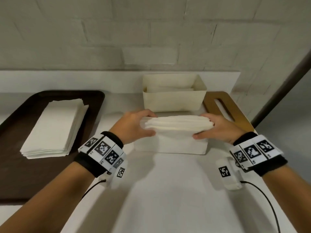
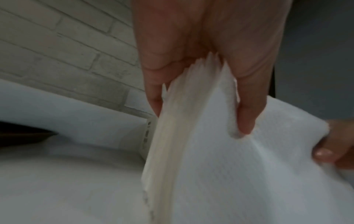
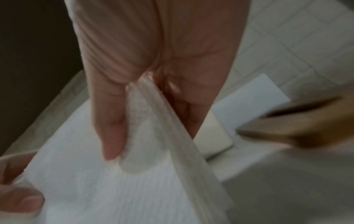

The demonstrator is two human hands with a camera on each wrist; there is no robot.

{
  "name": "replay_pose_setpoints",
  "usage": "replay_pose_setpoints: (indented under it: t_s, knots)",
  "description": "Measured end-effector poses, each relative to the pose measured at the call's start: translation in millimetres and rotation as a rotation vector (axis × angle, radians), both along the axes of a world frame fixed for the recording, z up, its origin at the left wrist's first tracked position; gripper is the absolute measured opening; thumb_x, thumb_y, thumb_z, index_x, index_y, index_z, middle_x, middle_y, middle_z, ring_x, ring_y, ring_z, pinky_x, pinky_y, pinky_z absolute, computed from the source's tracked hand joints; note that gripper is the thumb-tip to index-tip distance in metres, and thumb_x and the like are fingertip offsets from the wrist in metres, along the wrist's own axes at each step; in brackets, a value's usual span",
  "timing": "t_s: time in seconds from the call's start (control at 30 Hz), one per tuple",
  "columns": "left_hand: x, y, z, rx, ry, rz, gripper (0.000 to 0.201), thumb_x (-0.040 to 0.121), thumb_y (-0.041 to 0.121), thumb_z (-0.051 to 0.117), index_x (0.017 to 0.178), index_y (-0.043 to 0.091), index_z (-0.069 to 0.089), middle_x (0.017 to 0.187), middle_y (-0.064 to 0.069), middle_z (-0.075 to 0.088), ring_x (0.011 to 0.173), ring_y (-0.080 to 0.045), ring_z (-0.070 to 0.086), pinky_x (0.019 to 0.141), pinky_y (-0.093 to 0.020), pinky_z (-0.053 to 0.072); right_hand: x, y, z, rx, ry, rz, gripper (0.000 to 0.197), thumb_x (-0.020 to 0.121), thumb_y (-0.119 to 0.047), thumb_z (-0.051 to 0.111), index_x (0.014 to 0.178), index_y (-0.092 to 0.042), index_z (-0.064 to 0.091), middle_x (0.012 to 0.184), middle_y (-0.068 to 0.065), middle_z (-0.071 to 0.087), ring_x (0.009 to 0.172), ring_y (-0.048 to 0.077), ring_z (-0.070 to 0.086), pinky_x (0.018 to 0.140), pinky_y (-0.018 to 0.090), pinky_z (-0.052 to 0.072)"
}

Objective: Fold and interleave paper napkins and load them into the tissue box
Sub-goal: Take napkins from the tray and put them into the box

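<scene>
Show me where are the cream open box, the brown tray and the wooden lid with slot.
cream open box (image 1: 173,101), head view, front wall.
brown tray (image 1: 94,98), head view, far right rim.
wooden lid with slot (image 1: 235,106), head view, right border.

Tissue box (image 1: 175,100) contents indistinct, brown tray (image 1: 15,148) cut off left, wrist views blurred

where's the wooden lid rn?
Head view, right side: the wooden lid lies flat on the counter, beside the tissue box, just beyond the right hand.

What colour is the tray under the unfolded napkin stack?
Dark brown tray, clearest in the head view.
</scene>
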State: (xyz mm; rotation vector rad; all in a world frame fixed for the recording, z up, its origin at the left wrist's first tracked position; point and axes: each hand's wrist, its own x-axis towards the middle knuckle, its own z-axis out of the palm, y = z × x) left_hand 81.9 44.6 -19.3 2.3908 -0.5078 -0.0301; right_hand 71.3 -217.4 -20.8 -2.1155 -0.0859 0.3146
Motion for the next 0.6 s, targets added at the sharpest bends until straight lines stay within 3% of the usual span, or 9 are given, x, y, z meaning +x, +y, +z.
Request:
replay_pose_setpoints:
  t_s: [0.07,0.17,0.23,0.3,0.37,0.43,0.47,0.53,0.6]
  knots:
    - [-1.6,5.3,-9.1,-0.058,0.038,0.030,0.050,0.073,0.019,0.076,0.117,0.026,0.052,0.110,0.012,0.055,0.101,-0.005,0.050,0.083,-0.010,0.039,0.1,-1.9,-9.7,0.100,0.035,-0.053,0.045,0.068,0.002,0.076,0.104,-0.019,0.057,0.091,-0.009,0.062,0.083,0.001,0.056,0.064,0.005,0.047]
    - [-5.4,17.2,-20.5,-0.181,0.155,0.104,0.072,0.070,0.010,0.078,0.125,0.031,0.036,0.102,0.018,0.049,0.089,0.001,0.051,0.071,0.005,0.036,-1.5,-5.8,-15.0,0.173,0.073,-0.074,0.049,0.069,0.004,0.074,0.106,-0.022,0.056,0.095,-0.009,0.064,0.086,0.001,0.058,0.064,0.001,0.048]
    - [-6.5,24.3,-27.1,-0.272,0.273,0.121,0.085,0.068,0.004,0.078,0.132,0.028,0.029,0.100,0.016,0.048,0.088,0.002,0.052,0.072,0.003,0.041,-2.2,-7.6,-16.1,0.180,0.110,-0.047,0.050,0.070,0.005,0.074,0.106,-0.024,0.055,0.096,-0.011,0.063,0.090,0.004,0.059,0.065,0.003,0.050]
    - [-5.6,29.3,-31.8,-0.305,0.390,0.096,0.089,0.067,0.001,0.078,0.133,0.029,0.025,0.107,0.017,0.049,0.097,-0.002,0.053,0.078,-0.006,0.047,-2.9,-8.1,-17.3,0.191,0.169,-0.014,0.051,0.070,0.006,0.073,0.106,-0.025,0.054,0.097,-0.012,0.063,0.091,0.002,0.058,0.065,0.005,0.050]
    - [-5.6,29.3,-33.3,-0.231,0.462,0.056,0.082,0.067,0.001,0.078,0.127,0.030,0.030,0.109,0.019,0.050,0.105,-0.008,0.051,0.082,-0.013,0.046,-4.1,-6.4,-19.2,0.155,0.219,0.023,0.055,0.069,0.005,0.074,0.114,-0.021,0.055,0.104,-0.008,0.064,0.096,0.005,0.059,0.076,0.011,0.049]
    - [-5.4,26.5,-31.8,-0.075,0.441,0.053,0.067,0.069,0.006,0.078,0.125,0.023,0.044,0.111,0.009,0.059,0.104,-0.012,0.053,0.082,-0.015,0.043,-3.2,-3.8,-20.9,0.101,0.202,0.044,0.058,0.068,0.005,0.075,0.119,-0.014,0.056,0.113,-0.001,0.064,0.105,0.013,0.058,0.090,0.019,0.045]
    - [-5.3,25.4,-30.4,-0.016,0.380,0.071,0.059,0.071,0.008,0.077,0.122,0.017,0.051,0.109,0.004,0.062,0.099,-0.012,0.055,0.077,-0.012,0.043,-2.5,-2.6,-20.2,0.095,0.169,0.034,0.057,0.068,0.007,0.074,0.119,-0.012,0.057,0.113,0.001,0.063,0.105,0.014,0.057,0.090,0.018,0.044]
    - [-5.4,25.4,-26.0,-0.044,0.263,0.105,0.048,0.072,0.007,0.076,0.117,0.012,0.058,0.098,0.004,0.063,0.085,-0.008,0.058,0.066,-0.003,0.043,-0.7,-1.9,-14.8,0.129,0.096,-0.004,0.053,0.069,0.011,0.072,0.115,-0.011,0.058,0.108,0.002,0.063,0.097,0.010,0.059,0.081,0.010,0.048]
    - [-4.1,27.2,-20.1,-0.137,0.179,0.120,0.045,0.072,0.008,0.076,0.112,0.018,0.059,0.092,0.012,0.061,0.081,0.005,0.056,0.065,0.002,0.042,2.0,-4.8,-9.3,0.178,0.033,-0.018,0.051,0.070,0.011,0.071,0.113,-0.013,0.058,0.101,-0.001,0.065,0.084,-0.002,0.062,0.070,0.002,0.048]
